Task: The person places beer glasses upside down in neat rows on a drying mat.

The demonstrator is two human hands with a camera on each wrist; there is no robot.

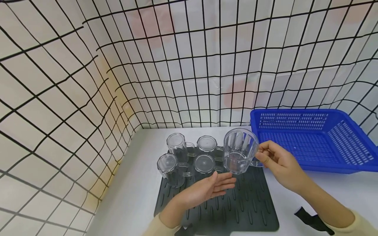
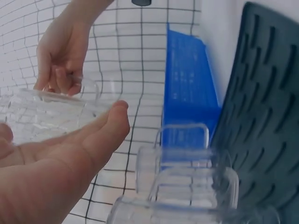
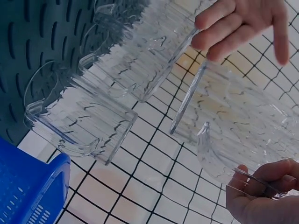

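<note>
My right hand (image 1: pixel 283 165) grips the handle of a clear glass mug (image 1: pixel 240 149), raised over the right back part of a dark ridged mat (image 1: pixel 230 209). Its wide rim faces upward in the head view. Below and to the left, my left hand (image 1: pixel 203 191) is held out with straight fingers, the tips close to the mug's base. Several more glass mugs (image 1: pixel 204 164) stand bottom up on the mat, their handles pointing right. In the right wrist view, the left fingertips (image 3: pixel 217 49) show right at the edge of the held mug (image 3: pixel 247 116).
A blue perforated plastic basket (image 1: pixel 307 141) stands at the right back, beside the mat. Black wire grid panels (image 1: pixel 206 65) with white sheeting behind them rise at the back and left of the white table (image 1: pixel 127 183). A black strap (image 1: pixel 313 221) shows by the right forearm.
</note>
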